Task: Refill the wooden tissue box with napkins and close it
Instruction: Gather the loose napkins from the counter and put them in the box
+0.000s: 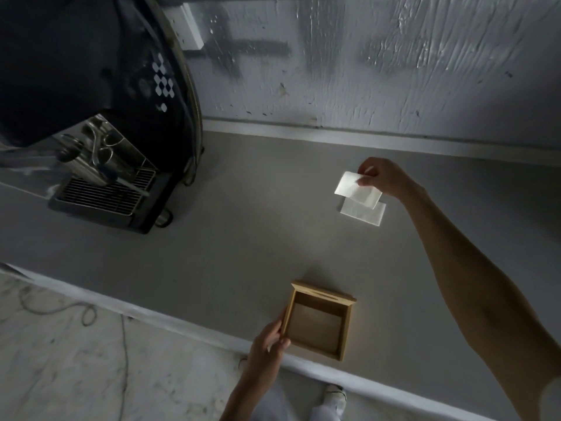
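The wooden tissue box [343,332] stands open near the front edge of the grey counter [243,244], its inside bare, its lid [324,291] raised along the far side. My left hand [268,344] grips the box's near left corner. My right hand [382,177] reaches far across the counter and pinches a white folded napkin [356,189] lifted just above the surface. Another white napkin [365,214] lies flat on the counter right beneath it.
A black espresso machine [100,123] with a metal drip tray [100,197] fills the left rear of the counter. A rough grey wall [364,62] runs behind. Below the counter's front edge are a marble floor [91,360] with a cable and my shoe [335,396].
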### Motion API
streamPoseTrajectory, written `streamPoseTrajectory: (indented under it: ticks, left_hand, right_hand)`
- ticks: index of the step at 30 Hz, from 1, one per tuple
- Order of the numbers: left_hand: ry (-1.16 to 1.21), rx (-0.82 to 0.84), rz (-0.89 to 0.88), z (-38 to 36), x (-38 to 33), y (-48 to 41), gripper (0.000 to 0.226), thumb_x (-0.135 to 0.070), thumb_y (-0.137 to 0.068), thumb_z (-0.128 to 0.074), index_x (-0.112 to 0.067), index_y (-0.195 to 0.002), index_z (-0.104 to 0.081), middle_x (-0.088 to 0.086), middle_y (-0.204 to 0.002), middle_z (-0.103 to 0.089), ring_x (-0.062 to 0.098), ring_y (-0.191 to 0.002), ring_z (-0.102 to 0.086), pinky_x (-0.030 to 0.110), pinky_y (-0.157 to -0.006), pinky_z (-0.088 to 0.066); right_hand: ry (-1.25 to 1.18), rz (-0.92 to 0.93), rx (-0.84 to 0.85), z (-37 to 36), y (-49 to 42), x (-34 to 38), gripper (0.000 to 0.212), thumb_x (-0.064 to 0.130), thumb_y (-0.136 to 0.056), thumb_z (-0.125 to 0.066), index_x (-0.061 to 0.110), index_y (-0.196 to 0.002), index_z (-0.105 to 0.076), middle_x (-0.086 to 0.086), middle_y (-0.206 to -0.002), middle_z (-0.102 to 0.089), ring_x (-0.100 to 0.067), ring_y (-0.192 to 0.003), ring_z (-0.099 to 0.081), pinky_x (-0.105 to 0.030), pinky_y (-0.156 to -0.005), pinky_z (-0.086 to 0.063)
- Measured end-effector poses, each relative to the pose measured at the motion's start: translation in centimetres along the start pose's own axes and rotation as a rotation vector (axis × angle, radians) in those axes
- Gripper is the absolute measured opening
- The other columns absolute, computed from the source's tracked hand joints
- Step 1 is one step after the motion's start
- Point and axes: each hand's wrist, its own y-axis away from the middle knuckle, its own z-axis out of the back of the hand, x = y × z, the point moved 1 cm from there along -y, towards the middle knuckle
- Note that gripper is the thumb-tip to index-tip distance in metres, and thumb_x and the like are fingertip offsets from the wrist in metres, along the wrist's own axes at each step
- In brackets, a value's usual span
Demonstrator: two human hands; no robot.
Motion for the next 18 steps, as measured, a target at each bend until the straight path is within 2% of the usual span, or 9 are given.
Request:
streamPoseTrajectory:
  ticks: [3, 7, 8, 11, 13, 15, 18]
  left_hand:
    - [-0.005, -0.007, -0.005, 0.0, 0.3, -0.1, 0.065, -0.04, -0.064, -0.056, -0.028, -0.128, -0.05, 0.01, -0.121, -0.063, 0.003, -0.097, -0.061, 0.016, -0.08, -0.048]
    - [-0.004, -0.03, -0.009, -0.1, 0.5, -0.1, 0.056, -0.042, -0.061, -0.055, -0.041, -0.117, -0.053, 0.008, -0.118, -0.065, 0.011, -0.101, -0.061, 0.021, -0.082, -0.048]
    - [-0.005, -0.032, -0.011, -0.1, 0.6, -0.1, 0.056, -0.042, -0.062, -0.055, -0.04, -0.117, -0.053, 0.009, -0.118, -0.065, 0.011, -0.1, -0.061, 0.022, -0.083, -0.049]
    - [-0.002, -0.025, -0.013, 0.0, 0.9, -0.2, 0.059, -0.04, -0.062, -0.055, -0.034, -0.121, -0.054, 0.007, -0.122, -0.064, 0.01, -0.104, -0.063, 0.022, -0.083, -0.05]
    - [-0.008, -0.026, -0.016, 0.0, 0.9, -0.2, 0.059, -0.04, -0.063, -0.055, -0.034, -0.122, -0.054, 0.005, -0.122, -0.064, 0.01, -0.106, -0.063, 0.023, -0.084, -0.05]
    - [-0.006, -0.033, -0.013, 0.0, 0.9, -0.3, 0.06, -0.041, -0.063, -0.055, -0.034, -0.123, -0.054, 0.005, -0.12, -0.064, 0.011, -0.099, -0.063, 0.022, -0.081, -0.05]
    - [-0.012, -0.032, -0.032, -0.2, 0.9, -0.3, 0.061, -0.041, -0.064, -0.054, -0.032, -0.124, -0.053, 0.005, -0.108, -0.064, 0.007, -0.088, -0.059, 0.015, -0.073, -0.046]
  right_hand:
    - [0.002, -0.053, 0.083, -0.8, -0.3, -0.9, 0.03, 0.007, -0.072, -0.08, 0.021, -0.094, -0.066, -0.011, -0.092, -0.071, -0.025, -0.085, -0.067, -0.029, -0.07, -0.046]
    - [0.09, -0.108, 0.12, -3.0, -0.4, -2.6, 0.034, 0.001, -0.075, -0.077, 0.001, -0.108, -0.068, -0.02, -0.108, -0.069, -0.033, -0.102, -0.065, -0.035, -0.086, -0.049]
    - [0.133, -0.129, 0.117, -3.5, -0.2, -3.0, 0.033, 0.003, -0.076, -0.076, 0.001, -0.108, -0.068, -0.02, -0.109, -0.069, -0.033, -0.1, -0.066, -0.036, -0.085, -0.05]
    - [0.168, -0.209, 0.072, -4.3, 0.4, -3.8, 0.031, 0.008, -0.079, -0.073, 0.003, -0.109, -0.067, -0.021, -0.108, -0.07, -0.031, -0.081, -0.065, -0.027, -0.066, -0.046]
    - [0.139, -0.219, 0.02, -4.3, 0.6, -3.9, 0.032, 0.009, -0.08, -0.072, 0.005, -0.111, -0.067, -0.02, -0.108, -0.07, -0.033, -0.087, -0.066, -0.027, -0.071, -0.044]
    - [0.096, -0.219, -0.029, -3.9, 0.5, -3.6, 0.033, 0.01, -0.08, -0.072, 0.007, -0.112, -0.067, -0.018, -0.109, -0.07, -0.032, -0.098, -0.066, -0.028, -0.078, -0.043]
    - [0.104, -0.234, -0.042, -4.1, 0.3, -3.7, 0.032, 0.01, -0.08, -0.071, 0.007, -0.112, -0.067, -0.018, -0.111, -0.07, -0.03, -0.103, -0.065, -0.028, -0.082, -0.044]
